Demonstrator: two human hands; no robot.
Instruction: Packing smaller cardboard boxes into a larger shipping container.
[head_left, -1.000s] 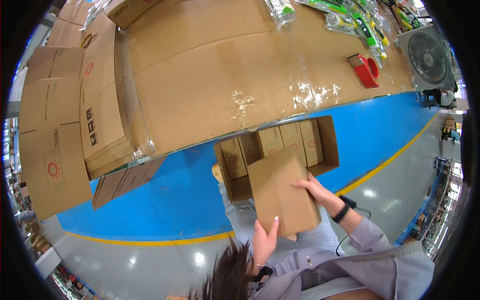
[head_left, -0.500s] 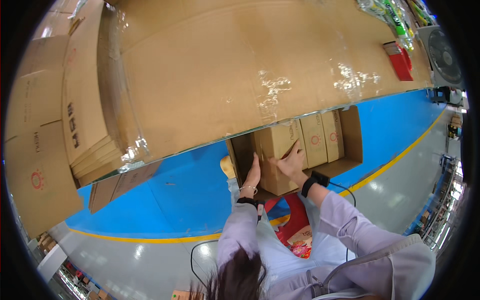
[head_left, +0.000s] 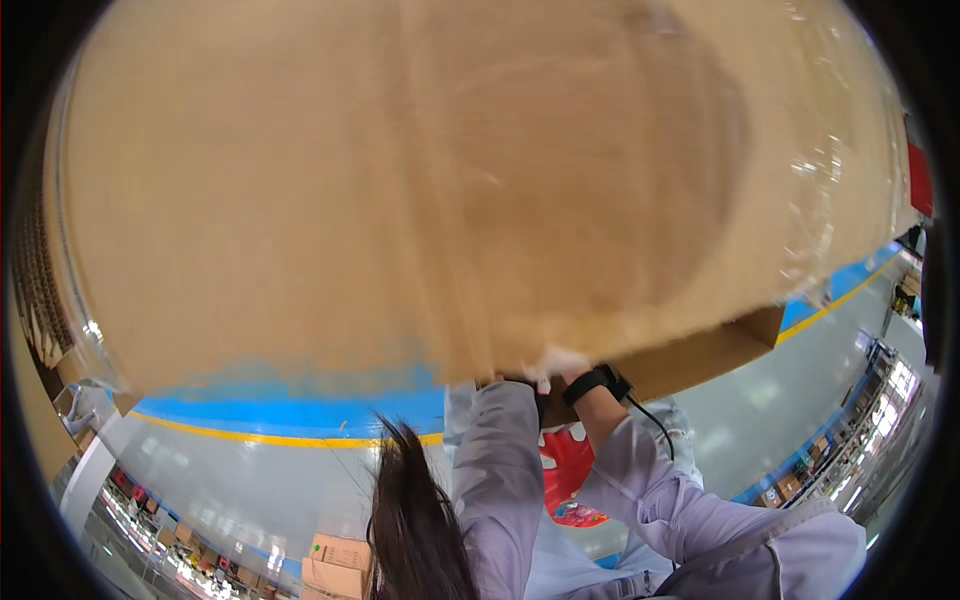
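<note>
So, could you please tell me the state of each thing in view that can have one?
Table: covered in cardboard, blurred, fills most of the view.
Box: under the table edge, mostly hidden.
Left hand: reaching under the edge, grip hidden.
Right hand: at the box, blurred, grip unclear.
Wristband: on the right wrist, cord attached.

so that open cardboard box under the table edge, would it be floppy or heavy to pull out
The cardboard box looks like plain corrugated board, so probably stiff along its walls and fairly light. Its top seems open, so the rim may flex if squeezed. Both hands are mostly hidden under the cardboard-covered table, so its contents and weight stay uncertain.
</note>
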